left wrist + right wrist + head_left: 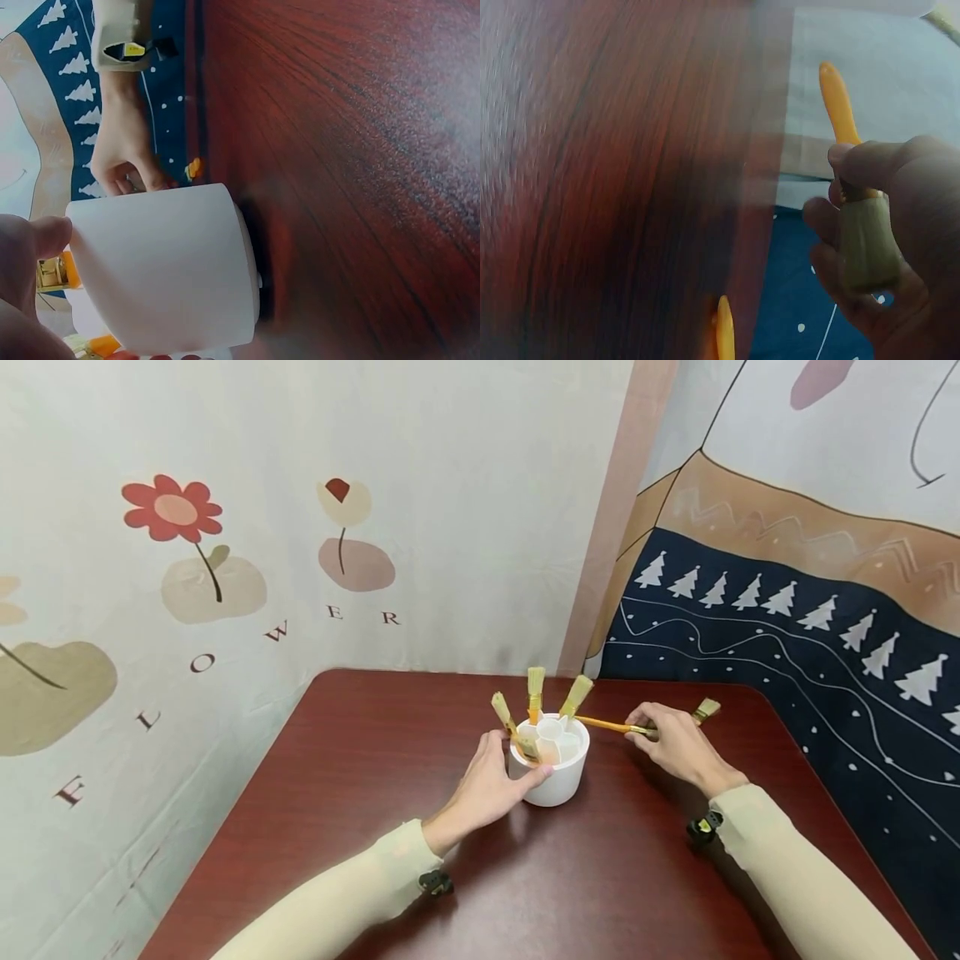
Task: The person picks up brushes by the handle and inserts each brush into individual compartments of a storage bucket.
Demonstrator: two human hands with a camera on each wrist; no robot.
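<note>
A white round brush holder (558, 781) with inner compartments stands on the table. Several brushes with pale bristles and orange handles, such as the middle brush (536, 685), lean outward in it. My left hand (487, 781) grips the holder's near left side, thumb at the rim; its other fingers are partly hidden. To the right of the holder, my right hand (678, 745) pinches a paintbrush (842, 112) near its ferrule. The orange handle points toward the holder, and the bristles (870, 247) lie below the fingers. Beyond that hand, another brush (707, 710) shows its bristles.
The dark red wooden table (360, 777) is bordered by a pale curtain (465, 527) with flower prints behind and a navy cloth (840, 693) with white trees at right. A second orange handle (725, 330) lies low in the right wrist view.
</note>
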